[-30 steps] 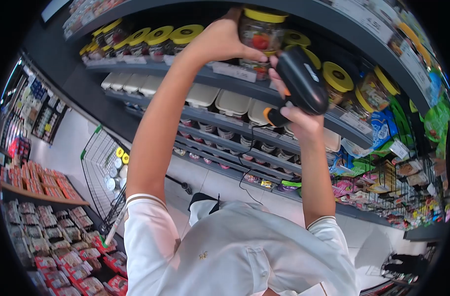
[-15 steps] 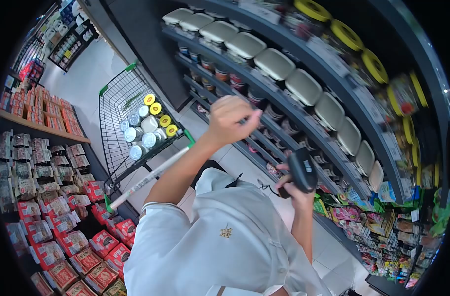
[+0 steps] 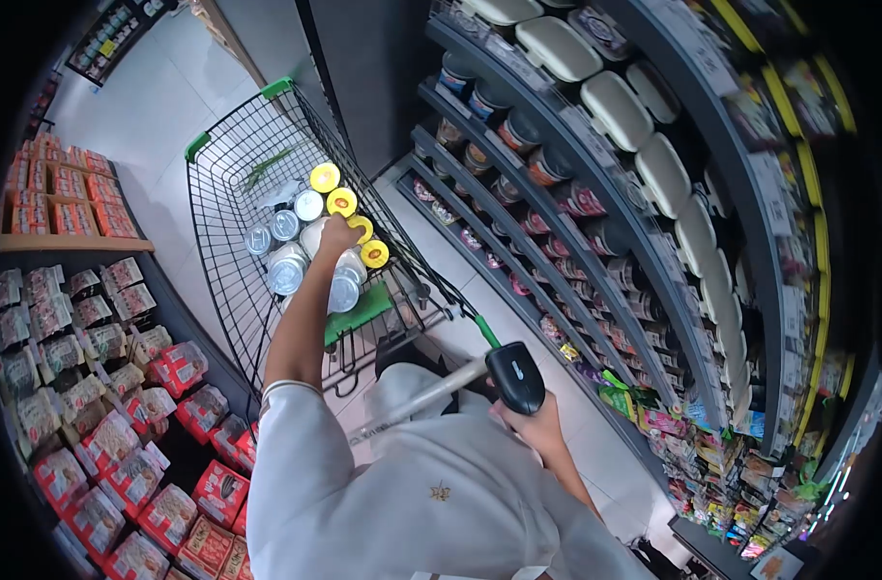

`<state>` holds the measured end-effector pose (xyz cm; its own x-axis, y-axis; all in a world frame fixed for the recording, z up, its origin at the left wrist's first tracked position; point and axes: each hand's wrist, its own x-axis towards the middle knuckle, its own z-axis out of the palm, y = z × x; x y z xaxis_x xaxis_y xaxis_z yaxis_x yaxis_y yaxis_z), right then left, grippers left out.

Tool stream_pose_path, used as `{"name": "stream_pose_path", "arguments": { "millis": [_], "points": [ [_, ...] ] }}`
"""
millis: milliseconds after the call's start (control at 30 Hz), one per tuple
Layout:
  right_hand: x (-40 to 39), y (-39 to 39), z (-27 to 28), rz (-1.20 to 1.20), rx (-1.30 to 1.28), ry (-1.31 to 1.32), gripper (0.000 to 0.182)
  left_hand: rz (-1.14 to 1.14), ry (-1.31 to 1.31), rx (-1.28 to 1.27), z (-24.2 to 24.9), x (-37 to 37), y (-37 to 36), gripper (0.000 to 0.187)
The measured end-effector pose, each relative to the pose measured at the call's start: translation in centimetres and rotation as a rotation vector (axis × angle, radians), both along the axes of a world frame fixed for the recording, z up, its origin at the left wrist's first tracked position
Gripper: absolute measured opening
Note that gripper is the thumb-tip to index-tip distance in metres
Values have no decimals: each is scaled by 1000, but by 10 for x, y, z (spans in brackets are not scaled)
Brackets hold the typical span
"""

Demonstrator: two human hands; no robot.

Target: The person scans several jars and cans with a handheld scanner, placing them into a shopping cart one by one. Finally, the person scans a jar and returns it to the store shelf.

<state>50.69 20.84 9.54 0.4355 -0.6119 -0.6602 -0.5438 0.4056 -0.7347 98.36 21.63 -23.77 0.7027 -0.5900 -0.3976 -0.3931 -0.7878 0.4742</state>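
Observation:
My left hand (image 3: 338, 235) reaches down into the shopping cart (image 3: 230, 319), its fingers closed at the edge of a yellow-lidded jar (image 3: 363, 226). More jars with yellow lids (image 3: 325, 176) and several silver-topped cans (image 3: 286, 275) stand around it. Partly under my wrist shows a container with a pale lid (image 3: 312, 238). My right hand (image 3: 533, 418) grips a black handheld scanner (image 3: 515, 377) by its handle, close to the cart's push bar (image 3: 431, 391). The scanner head hides some of my right fingers.
Curved shelves (image 3: 595, 145) hold pale-lidded containers and jars on the right. Bagged snacks (image 3: 711, 474) hang low at the right. Red packages (image 3: 136, 474) fill the display on the left, with orange boxes (image 3: 69, 198) behind. A green leafy thing (image 3: 270, 164) lies in the cart.
My left hand has moved from in front of the shelf down to the jars in the cart. My right hand, still holding the scanner, has shifted left and lower. The view has turned toward the cart.

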Motion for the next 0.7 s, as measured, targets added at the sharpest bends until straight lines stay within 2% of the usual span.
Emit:
{"name": "stream_pose_path", "arguments": {
  "millis": [67, 200, 267, 333, 500, 567, 700],
  "points": [
    [3, 9, -16, -7, -21, 40, 27, -35, -4, 156, -6, 7, -6, 72],
    [8, 13, -23, 17, -61, 127, 24, -30, -121, 195, 20, 11, -34, 71],
    [14, 11, -17, -4, 5, 221, 26, 11, -177, 216, 1, 18, -46, 71],
    [25, 10, -14, -72, 25, 180, 30, 57, -153, 266, -6, 22, -55, 72],
    [38, 6, -7, -165, 79, 191, 32, -6, -185, 301, -25, 24, -63, 74],
    [35, 8, -11, -127, 38, 216, 32, -4, -221, 290, -42, 28, -63, 73],
    [37, 7, -12, -133, 39, 213, 31, -29, -249, 258, -28, 23, -59, 70]
  ]
}}
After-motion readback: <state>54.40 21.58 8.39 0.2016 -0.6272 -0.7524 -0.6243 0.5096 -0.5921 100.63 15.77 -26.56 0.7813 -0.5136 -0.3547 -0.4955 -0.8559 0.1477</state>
